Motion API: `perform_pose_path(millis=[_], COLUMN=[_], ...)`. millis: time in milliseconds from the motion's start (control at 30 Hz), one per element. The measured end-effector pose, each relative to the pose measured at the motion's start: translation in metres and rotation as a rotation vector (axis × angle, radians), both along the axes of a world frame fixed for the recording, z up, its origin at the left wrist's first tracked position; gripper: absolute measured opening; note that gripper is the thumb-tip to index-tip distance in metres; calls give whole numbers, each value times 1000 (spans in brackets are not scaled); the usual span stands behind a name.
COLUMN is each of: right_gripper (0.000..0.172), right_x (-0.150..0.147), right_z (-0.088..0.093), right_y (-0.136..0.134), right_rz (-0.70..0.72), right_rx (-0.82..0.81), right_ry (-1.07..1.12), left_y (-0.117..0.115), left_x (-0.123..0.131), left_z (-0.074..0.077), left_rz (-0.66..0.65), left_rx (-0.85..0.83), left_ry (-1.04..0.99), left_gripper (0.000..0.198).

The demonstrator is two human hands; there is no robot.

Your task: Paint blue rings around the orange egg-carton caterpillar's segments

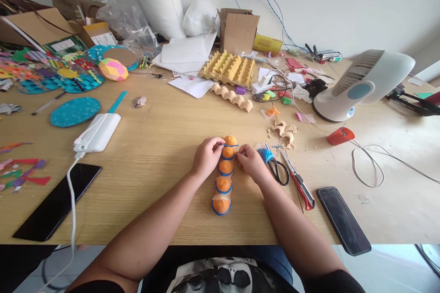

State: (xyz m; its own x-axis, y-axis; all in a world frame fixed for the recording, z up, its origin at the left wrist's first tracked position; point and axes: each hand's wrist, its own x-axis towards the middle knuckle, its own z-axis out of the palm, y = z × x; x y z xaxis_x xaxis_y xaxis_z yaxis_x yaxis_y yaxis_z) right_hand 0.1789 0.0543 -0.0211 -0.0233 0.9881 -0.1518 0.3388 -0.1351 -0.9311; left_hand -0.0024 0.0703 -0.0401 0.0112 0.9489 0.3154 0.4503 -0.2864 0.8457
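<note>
Crosswise, we're pinching a blue strip (231, 145) in left hand (208, 156) and right hand (252, 161), over the orange-domed row (223, 185) running away from the worktop's (147, 146) near edge.

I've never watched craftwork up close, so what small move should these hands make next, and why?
Probably press the thin blue strip along the near edge of the farthest orange bump. The left hand seems to pinch one end, the right hand is close to the other, and the four nearer bumps already have blue bands along that edge.
</note>
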Motion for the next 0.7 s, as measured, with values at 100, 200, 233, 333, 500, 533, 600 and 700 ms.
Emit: perform_pose_path(millis=[100, 200, 233, 333, 500, 533, 600, 700], right_gripper=[9, 15, 16, 16, 21, 23, 26, 29], right_x=[-3, -6, -7, -8, -9, -9, -8, -8], right_z=[-2, -2, -2, 0, 6, 8, 11, 14], right_y=[-1, -1, -1, 0, -1, -2, -3, -4], right_rz=[-5, -43, -56, -89, -107, -104, -100, -101], right_rx=[-49, -53, -49, -34, -35, -42, -59, -73], right_ry=[76, 142, 159, 197, 371, 430, 522, 599], left_y=[1, 1, 1, 1, -1, -1, -3, -4], left_x=[0, 0, 1, 1, 1, 1, 1, 2], left_z=[-1, -1, -1, 0, 3, 3, 6, 10], left_rz=[6, 11, 14, 25, 25, 21, 15, 1], left_rx=[-10, -22, -25, -30, -19, -11, 9, 19], left_ry=[-20, -51, -62, -101, -191, -218, -276, -366], left_gripper=[16, 15, 14, 13, 13, 14, 16, 18])
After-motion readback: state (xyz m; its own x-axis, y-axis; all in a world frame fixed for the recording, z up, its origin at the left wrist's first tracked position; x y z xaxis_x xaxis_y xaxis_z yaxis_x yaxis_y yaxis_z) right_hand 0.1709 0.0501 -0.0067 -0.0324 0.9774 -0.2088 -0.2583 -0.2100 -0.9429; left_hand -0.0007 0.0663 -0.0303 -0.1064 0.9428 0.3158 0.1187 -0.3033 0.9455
